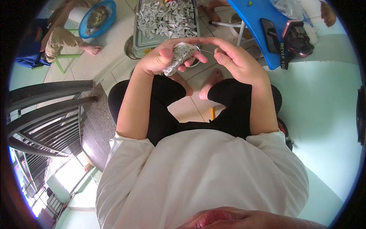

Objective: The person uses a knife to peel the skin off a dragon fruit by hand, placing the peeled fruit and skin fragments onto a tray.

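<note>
My left hand (168, 58) holds a white, dark-speckled piece (180, 57), which looks like a slice of dragon fruit, between thumb and fingers. A thin pale strand or rod runs from near the piece towards my right hand (231, 60), whose thumb and index finger are pinched on its far end; its material is too fine to tell. Beyond my hands lies a metal tray (137, 43) heaped with many small speckled white pieces (165, 20). A metal bowl (130, 48) stands partly under the tray's left side. Another bowl is mostly hidden behind my hands.
At upper left a person (61, 40) sits on a green stool (68, 56) beside a blue basin (111, 27). A blue table or stool top (251, 17) at upper right bears a phone (269, 35) and a plastic bag (288, 8). Dark metal railings (51, 88) stand at left.
</note>
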The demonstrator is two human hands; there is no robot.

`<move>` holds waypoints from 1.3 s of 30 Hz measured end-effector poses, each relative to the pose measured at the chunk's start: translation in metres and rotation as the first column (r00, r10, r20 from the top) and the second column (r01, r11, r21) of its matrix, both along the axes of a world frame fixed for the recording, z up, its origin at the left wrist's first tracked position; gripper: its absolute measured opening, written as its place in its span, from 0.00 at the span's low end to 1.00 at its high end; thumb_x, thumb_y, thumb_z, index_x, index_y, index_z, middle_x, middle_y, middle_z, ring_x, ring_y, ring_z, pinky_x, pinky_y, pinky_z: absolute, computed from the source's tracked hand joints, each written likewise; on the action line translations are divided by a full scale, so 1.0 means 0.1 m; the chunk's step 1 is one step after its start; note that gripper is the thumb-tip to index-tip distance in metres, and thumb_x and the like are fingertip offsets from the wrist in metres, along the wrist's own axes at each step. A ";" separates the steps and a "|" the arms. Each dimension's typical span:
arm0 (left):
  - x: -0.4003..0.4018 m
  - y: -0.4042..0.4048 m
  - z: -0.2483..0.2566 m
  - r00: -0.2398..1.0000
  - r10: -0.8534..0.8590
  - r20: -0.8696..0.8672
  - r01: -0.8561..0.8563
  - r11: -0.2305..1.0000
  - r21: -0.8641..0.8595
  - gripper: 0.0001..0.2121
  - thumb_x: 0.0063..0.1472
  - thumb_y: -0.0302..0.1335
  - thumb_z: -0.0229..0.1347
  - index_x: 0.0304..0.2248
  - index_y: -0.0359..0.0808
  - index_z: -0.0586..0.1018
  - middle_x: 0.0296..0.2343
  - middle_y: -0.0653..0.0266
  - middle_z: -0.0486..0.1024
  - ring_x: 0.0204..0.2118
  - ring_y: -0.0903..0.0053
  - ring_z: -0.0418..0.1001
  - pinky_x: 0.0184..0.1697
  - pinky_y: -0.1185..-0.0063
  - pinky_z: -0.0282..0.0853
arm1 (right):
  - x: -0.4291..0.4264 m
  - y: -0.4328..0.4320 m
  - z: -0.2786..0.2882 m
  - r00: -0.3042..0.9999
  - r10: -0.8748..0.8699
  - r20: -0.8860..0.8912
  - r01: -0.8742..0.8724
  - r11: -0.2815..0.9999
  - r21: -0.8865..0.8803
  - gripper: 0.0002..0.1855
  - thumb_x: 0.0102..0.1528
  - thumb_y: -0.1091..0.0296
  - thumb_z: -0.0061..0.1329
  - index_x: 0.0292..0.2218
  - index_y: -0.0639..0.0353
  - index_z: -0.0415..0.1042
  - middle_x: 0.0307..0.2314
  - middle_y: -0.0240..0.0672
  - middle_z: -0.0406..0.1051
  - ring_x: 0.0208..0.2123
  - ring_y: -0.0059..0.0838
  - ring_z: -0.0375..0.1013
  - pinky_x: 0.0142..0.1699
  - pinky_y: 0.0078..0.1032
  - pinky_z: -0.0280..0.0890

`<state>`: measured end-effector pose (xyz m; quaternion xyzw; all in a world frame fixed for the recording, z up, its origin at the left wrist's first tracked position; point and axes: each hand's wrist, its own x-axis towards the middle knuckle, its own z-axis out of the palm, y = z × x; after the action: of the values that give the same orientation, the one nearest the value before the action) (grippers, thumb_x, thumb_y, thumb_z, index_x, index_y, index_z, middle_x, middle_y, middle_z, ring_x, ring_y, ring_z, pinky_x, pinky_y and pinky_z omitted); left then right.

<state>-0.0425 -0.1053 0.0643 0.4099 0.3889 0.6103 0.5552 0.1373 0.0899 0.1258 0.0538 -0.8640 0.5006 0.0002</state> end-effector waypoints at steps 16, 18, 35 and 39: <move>-0.02 -0.04 -0.07 0.998 0.027 0.049 -0.024 0.998 -0.056 0.50 0.45 0.43 0.74 0.62 0.26 0.63 0.42 0.52 0.80 0.36 0.81 0.72 0.38 0.83 0.72 | -0.05 0.02 -0.20 0.990 -0.046 -0.135 0.066 0.987 0.143 0.22 0.65 0.67 0.45 0.59 0.53 0.66 0.30 0.44 0.75 0.26 0.40 0.73 0.33 0.32 0.65; -0.02 -0.03 -0.06 0.999 0.018 0.044 -0.016 0.998 -0.060 0.49 0.46 0.40 0.74 0.62 0.26 0.63 0.42 0.52 0.80 0.37 0.80 0.72 0.40 0.81 0.72 | -0.05 0.01 -0.19 0.993 -0.053 -0.104 0.068 0.987 0.147 0.22 0.65 0.68 0.45 0.59 0.54 0.65 0.33 0.44 0.75 0.29 0.40 0.74 0.36 0.32 0.65; 0.01 -0.06 -0.02 1.000 0.018 0.021 -0.017 0.999 -0.034 0.40 0.48 0.30 0.73 0.58 0.26 0.68 0.40 0.54 0.81 0.45 0.74 0.76 0.47 0.78 0.74 | -0.11 -0.12 -0.19 0.997 -0.078 0.011 0.075 0.980 0.187 0.22 0.65 0.74 0.43 0.59 0.55 0.67 0.45 0.44 0.76 0.41 0.38 0.77 0.47 0.29 0.68; 0.06 -0.05 0.04 0.999 0.017 0.027 -0.017 1.000 -0.008 0.40 0.48 0.29 0.73 0.59 0.28 0.68 0.40 0.56 0.81 0.45 0.75 0.76 0.48 0.78 0.73 | -0.13 -0.10 -0.34 0.989 -0.071 -0.129 0.102 0.964 0.246 0.26 0.59 0.72 0.45 0.59 0.43 0.69 0.32 0.44 0.78 0.33 0.49 0.77 0.38 0.38 0.69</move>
<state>-0.0364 -0.1101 0.0687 0.3962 0.3872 0.6189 0.5569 0.1241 0.0797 0.0919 0.0453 -0.9205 0.3822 0.0669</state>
